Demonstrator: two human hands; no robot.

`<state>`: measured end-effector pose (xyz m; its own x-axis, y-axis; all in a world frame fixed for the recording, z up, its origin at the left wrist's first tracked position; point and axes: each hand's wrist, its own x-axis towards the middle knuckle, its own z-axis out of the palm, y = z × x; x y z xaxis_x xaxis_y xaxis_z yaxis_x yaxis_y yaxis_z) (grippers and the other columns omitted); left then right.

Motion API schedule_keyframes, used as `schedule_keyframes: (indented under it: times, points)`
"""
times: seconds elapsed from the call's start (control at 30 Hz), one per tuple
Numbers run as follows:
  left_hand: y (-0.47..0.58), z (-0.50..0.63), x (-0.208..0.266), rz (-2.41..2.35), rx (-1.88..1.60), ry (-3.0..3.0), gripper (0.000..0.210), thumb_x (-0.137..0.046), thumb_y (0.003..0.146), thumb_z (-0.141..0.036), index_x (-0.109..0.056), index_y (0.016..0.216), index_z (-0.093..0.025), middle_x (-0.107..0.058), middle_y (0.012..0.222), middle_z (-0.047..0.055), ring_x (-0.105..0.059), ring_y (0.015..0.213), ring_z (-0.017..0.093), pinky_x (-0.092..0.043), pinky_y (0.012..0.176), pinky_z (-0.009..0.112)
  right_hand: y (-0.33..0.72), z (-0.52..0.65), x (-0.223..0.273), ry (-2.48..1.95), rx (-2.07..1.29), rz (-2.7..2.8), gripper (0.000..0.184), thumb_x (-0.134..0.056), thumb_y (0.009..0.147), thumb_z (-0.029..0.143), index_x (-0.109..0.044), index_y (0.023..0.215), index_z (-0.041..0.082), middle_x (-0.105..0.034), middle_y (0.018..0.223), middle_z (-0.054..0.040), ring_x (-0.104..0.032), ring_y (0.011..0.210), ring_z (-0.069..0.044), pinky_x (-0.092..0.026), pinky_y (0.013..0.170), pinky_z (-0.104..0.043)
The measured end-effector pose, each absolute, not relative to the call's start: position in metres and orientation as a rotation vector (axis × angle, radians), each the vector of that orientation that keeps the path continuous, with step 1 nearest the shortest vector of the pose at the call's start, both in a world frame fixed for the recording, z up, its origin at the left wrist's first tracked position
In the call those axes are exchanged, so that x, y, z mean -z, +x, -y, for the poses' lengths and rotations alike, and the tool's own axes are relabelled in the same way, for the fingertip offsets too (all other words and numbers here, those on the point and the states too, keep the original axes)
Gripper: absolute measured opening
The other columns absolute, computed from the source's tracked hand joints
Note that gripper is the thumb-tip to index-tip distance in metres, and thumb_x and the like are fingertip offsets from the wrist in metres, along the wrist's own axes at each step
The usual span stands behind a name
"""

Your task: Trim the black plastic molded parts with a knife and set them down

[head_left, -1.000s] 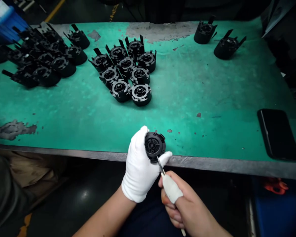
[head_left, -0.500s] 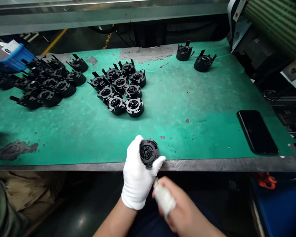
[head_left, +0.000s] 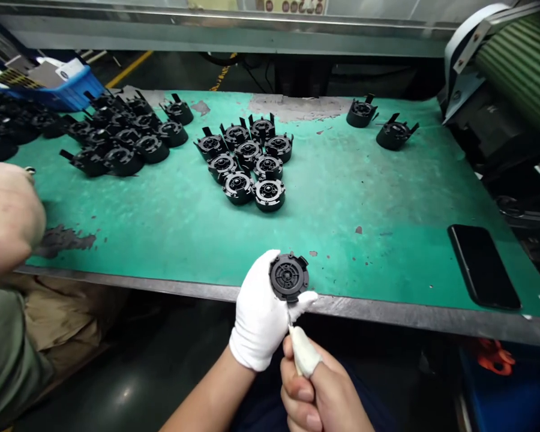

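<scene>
My left hand point(head_left: 263, 309), in a white glove, grips a round black plastic part point(head_left: 289, 277) over the table's front edge. The part's ribbed round face is turned up, and the gloved thumb lies along its lower right rim. Just below, my bare right hand point(head_left: 319, 384) is closed, its thumb wrapped in a white finger cover point(head_left: 305, 354). From its fingertips a thin metal tip point(head_left: 290, 319) points up at the part's lower edge; the rest of this slim tool is hidden in the fist. Whether the tip touches the part I cannot tell.
Similar black parts point(head_left: 247, 153) stand grouped mid-table, with more point(head_left: 126, 139) at left and two point(head_left: 395, 133) at back right. A phone point(head_left: 483, 266) lies at right. A blue bin point(head_left: 74, 89), a green-belted roller point(head_left: 517, 54) and a co-worker's hand point(head_left: 9, 216) are near the sides.
My view has shifted, so the table appears farther right. My right hand has come up closer beneath the black part, whose face is tilted differently. A co-worker's hand has entered at left.
</scene>
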<state>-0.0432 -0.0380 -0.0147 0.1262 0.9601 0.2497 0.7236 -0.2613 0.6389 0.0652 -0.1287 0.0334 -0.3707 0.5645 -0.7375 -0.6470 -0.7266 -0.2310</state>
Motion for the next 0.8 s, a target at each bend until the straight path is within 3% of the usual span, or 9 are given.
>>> schedule_keyframes:
  times: [0.17,0.4,0.53,0.63,0.73,0.8]
  points:
    - [-0.04,0.038,0.014,-1.582,-0.934,2.041,0.084,-0.079,0.076,-0.059,-0.042,0.14,-0.018,-0.06,0.134,0.017,-0.058,0.13,0.035,-0.048,0.112,0.054,0.053,0.131,-0.031,-1.156,-2.059,-0.032,0.05,-0.073,0.078,0.067,-0.05,0.087,0.023,-0.038,0.055,0.0118,-0.021,0.037,-0.003,-0.013,0.036,-0.016]
    - [-0.039,0.042,0.011,-1.574,-1.003,2.014,0.078,-0.076,0.079,-0.056,-0.044,0.137,-0.015,-0.063,0.126,0.018,-0.061,0.124,0.035,-0.049,0.11,0.052,0.089,0.123,-0.047,-1.192,-1.799,0.328,0.057,-0.053,0.083,0.081,-0.041,0.073,0.027,-0.03,0.049,0.0092,-0.025,0.039,-0.009,-0.029,0.036,-0.021]
    - [-0.061,0.034,0.003,-1.427,-0.861,2.061,0.091,-0.077,0.079,-0.049,-0.033,0.151,-0.016,-0.051,0.149,0.018,-0.048,0.141,0.034,-0.041,0.12,0.052,0.123,0.101,-0.051,-1.254,-1.424,0.365,0.034,-0.059,0.094,0.059,-0.051,0.086,0.026,-0.037,0.057,0.0081,-0.029,0.041,-0.008,-0.028,0.035,-0.017]
    - [-0.095,0.019,-0.01,-1.22,-0.626,2.076,0.087,-0.072,0.085,-0.033,-0.024,0.158,-0.027,-0.038,0.162,0.007,-0.039,0.149,0.026,-0.034,0.125,0.045,0.145,0.093,-0.043,-1.361,-1.313,0.491,0.025,-0.064,0.094,0.05,-0.058,0.097,0.026,-0.047,0.065,0.006,-0.04,0.047,-0.008,-0.035,0.04,-0.018]
    - [-0.122,0.008,-0.023,-1.242,-0.664,1.981,0.067,-0.057,0.096,-0.026,-0.029,0.156,-0.032,-0.038,0.162,0.001,-0.037,0.15,0.021,-0.029,0.128,0.043,0.168,0.085,-0.031,-1.558,-1.29,0.859,0.036,-0.061,0.095,0.051,-0.062,0.121,0.027,-0.06,0.076,0.001,-0.048,0.053,-0.011,-0.04,0.044,-0.022]
    - [-0.125,0.007,-0.027,-1.284,-0.775,1.884,0.063,-0.056,0.098,-0.029,-0.031,0.156,-0.031,-0.036,0.163,0.003,-0.034,0.151,0.022,-0.029,0.127,0.044,0.18,0.075,-0.024,-1.67,-1.232,1.233,0.04,-0.056,0.098,0.049,-0.065,0.129,0.025,-0.068,0.089,-0.0049,-0.062,0.072,-0.018,-0.051,0.06,-0.028]
